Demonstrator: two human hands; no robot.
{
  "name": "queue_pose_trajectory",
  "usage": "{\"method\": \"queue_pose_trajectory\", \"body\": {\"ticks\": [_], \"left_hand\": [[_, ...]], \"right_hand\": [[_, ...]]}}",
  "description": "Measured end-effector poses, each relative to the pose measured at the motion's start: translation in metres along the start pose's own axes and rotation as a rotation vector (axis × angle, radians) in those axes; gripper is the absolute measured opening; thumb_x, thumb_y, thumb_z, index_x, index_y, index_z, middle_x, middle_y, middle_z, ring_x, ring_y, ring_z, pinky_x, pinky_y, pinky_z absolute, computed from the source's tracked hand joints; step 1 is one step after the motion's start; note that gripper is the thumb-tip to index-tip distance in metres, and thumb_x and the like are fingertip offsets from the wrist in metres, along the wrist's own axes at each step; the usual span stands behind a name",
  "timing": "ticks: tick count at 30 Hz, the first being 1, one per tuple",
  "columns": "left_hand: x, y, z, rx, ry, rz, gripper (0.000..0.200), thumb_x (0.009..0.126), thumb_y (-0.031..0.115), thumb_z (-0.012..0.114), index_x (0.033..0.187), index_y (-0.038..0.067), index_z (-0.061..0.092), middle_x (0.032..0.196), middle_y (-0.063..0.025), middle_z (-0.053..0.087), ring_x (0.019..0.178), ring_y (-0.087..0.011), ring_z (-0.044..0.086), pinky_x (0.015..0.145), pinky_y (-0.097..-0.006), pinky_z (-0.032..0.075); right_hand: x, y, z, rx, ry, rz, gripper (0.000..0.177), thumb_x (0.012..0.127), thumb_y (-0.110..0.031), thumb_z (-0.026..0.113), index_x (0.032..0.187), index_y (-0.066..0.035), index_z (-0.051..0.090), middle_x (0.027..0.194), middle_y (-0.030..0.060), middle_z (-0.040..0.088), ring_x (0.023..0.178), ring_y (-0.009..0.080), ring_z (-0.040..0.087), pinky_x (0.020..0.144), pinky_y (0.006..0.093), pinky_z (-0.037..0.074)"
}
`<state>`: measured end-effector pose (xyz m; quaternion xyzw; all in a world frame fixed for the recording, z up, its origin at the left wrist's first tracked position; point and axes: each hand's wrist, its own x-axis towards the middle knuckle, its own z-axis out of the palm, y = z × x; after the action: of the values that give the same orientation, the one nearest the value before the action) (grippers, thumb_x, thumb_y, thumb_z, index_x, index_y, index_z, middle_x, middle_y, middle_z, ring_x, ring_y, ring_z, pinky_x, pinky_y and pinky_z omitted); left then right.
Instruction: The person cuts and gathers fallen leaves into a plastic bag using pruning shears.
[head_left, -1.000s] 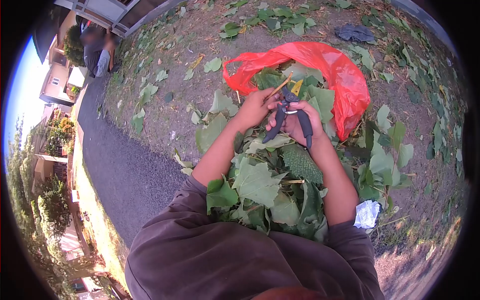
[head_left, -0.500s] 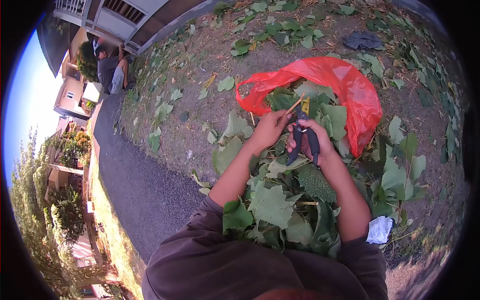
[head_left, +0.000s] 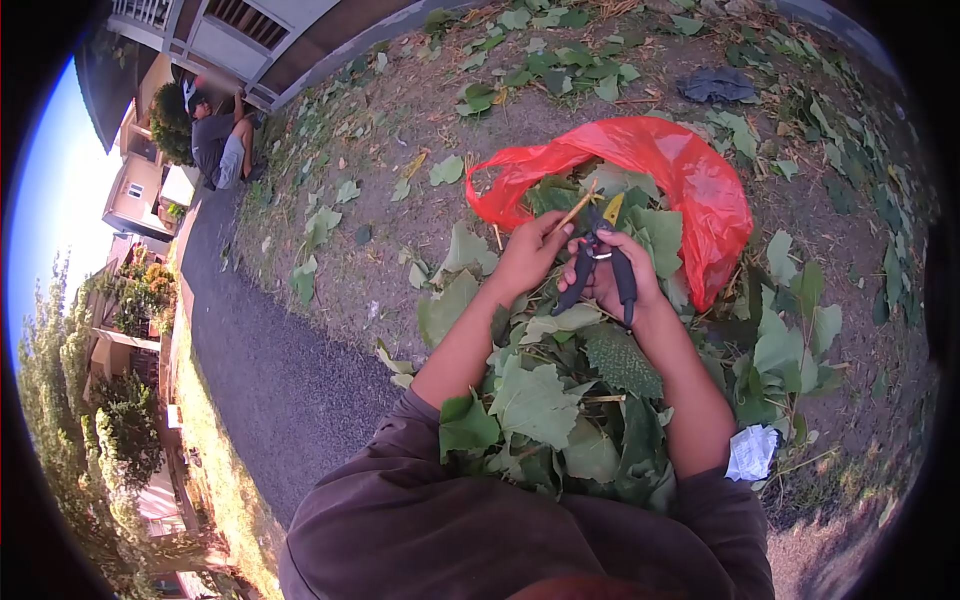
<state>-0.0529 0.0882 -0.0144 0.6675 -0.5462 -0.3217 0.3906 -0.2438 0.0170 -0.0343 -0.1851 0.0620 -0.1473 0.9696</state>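
Note:
My left hand is closed around a thin tan stem, whose cut end points up and away. Close beside it, my right hand grips a pair of pruning shears by the black handles. The blades, one with a yellow face, stand apart right next to the stem. Beyond both hands a red plastic bag lies with its mouth toward me, and green leaves fill its opening. A heap of large leafy cuttings rests between my forearms, against my body.
Cut leaves litter the bare soil. More leafy branches lie at the right, near a crumpled white paper. A dark cloth lies farther off. An asphalt path runs at left, where another person crouches by a gate.
The shears' blades look spread wider than before, and the stem in my left hand has shifted slightly. The whole view has moved a little; the bag and heap stay in place.

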Motion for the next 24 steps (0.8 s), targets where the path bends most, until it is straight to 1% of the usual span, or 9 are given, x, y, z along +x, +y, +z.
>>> {"method": "queue_pose_trajectory", "body": {"ticks": [1,5,10,12,15,17,19,22,24], "left_hand": [[0.0,0.002,0.001,-0.004,-0.001,0.002,0.033,0.11,0.02,0.054,0.134,0.001,0.063,0.095,-0.0065,0.073,0.093,-0.0114,0.066,0.086,-0.0313,0.052],[0.0,0.005,0.0,-0.121,0.132,0.047,0.035,0.11,0.021,0.054,0.14,0.004,0.059,0.094,-0.0022,0.067,0.091,-0.0121,0.062,0.085,-0.0305,0.05],[-0.004,0.005,-0.006,-0.09,0.219,0.067,0.034,0.109,0.02,0.054,0.139,0.005,0.061,0.091,-0.0042,0.065,0.09,-0.0144,0.061,0.084,-0.0323,0.049],[-0.005,0.009,-0.008,0.006,0.169,0.147,0.032,0.109,0.019,0.054,0.135,0.003,0.064,0.096,-0.0102,0.066,0.091,-0.0205,0.064,0.086,-0.0351,0.05],[-0.002,-0.003,-0.006,0.109,0.285,0.282,0.032,0.108,0.018,0.053,0.132,0.001,0.066,0.116,-0.0164,0.066,0.104,-0.0304,0.066,0.094,-0.0372,0.05],[-0.003,-0.002,-0.01,0.085,0.309,0.269,0.031,0.109,0.017,0.05,0.131,0.0,0.065,0.111,-0.0158,0.071,0.103,-0.0308,0.069,0.095,-0.0386,0.051],[-0.012,0.009,-0.016,0.01,0.272,0.186,0.031,0.109,0.016,0.049,0.13,0.0,0.065,0.109,-0.0155,0.073,0.103,-0.0314,0.07,0.095,-0.0392,0.052],[-0.023,0.009,-0.02,-0.032,0.272,0.152,0.031,0.11,0.016,0.047,0.13,-0.001,0.064,0.103,-0.0143,0.075,0.101,-0.0326,0.072,0.095,-0.0405,0.053],[-0.015,0.009,-0.023,-0.011,0.432,0.406,0.032,0.11,0.015,0.045,0.131,-0.001,0.064,0.105,-0.0145,0.076,0.104,-0.0326,0.073,0.096,-0.04,0.052]], "right_hand": [[0.004,0.001,-0.007,0.015,-0.059,-0.003,0.047,0.101,-0.042,0.05,0.12,-0.002,0.063,0.101,0.0214,0.072,0.099,0.0378,0.073,0.099,0.0523,0.053],[-0.002,-0.009,-0.003,0.091,-0.006,-0.004,0.046,0.101,-0.041,0.052,0.121,-0.002,0.062,0.105,0.022,0.071,0.11,0.0415,0.07,0.105,0.056,0.051],[-0.028,-0.045,0.037,-0.08,0.067,-0.056,0.045,0.099,-0.04,0.053,0.121,-0.002,0.062,0.107,0.0216,0.071,0.116,0.0407,0.068,0.106,0.0598,0.049],[-0.037,-0.062,0.057,-0.207,0.108,-0.107,0.045,0.099,-0.039,0.054,0.122,-0.002,0.062,0.109,0.0219,0.072,0.116,0.0391,0.068,0.106,0.058,0.049],[-0.046,-0.075,0.086,-0.49,0.274,-0.249,0.043,0.098,-0.036,0.054,0.122,-0.002,0.062,0.11,0.024,0.072,0.115,0.0403,0.069,0.109,0.0551,0.048],[-0.052,-0.078,0.101,-0.587,0.335,-0.285,0.042,0.098,-0.036,0.055,0.121,-0.002,0.062,0.109,0.0239,0.072,0.114,0.0399,0.069,0.109,0.0538,0.048],[-0.059,-0.082,0.121,-0.642,0.4,-0.345,0.043,0.099,-0.038,0.056,0.123,-0.002,0.06,0.106,0.0208,0.074,0.108,0.0352,0.072,0.108,0.0464,0.049],[-0.071,-0.084,0.161,-0.638,0.399,-0.418,0.044,0.099,-0.039,0.054,0.122,-0.001,0.06,0.106,0.0204,0.074,0.109,0.0332,0.071,0.108,0.0463,0.048],[-0.084,-0.088,0.177,-0.788,0.326,-0.474,0.043,0.099,-0.036,0.054,0.124,-0.001,0.059,0.108,0.0198,0.073,0.109,0.0318,0.071,0.108,0.0456,0.047]]}}
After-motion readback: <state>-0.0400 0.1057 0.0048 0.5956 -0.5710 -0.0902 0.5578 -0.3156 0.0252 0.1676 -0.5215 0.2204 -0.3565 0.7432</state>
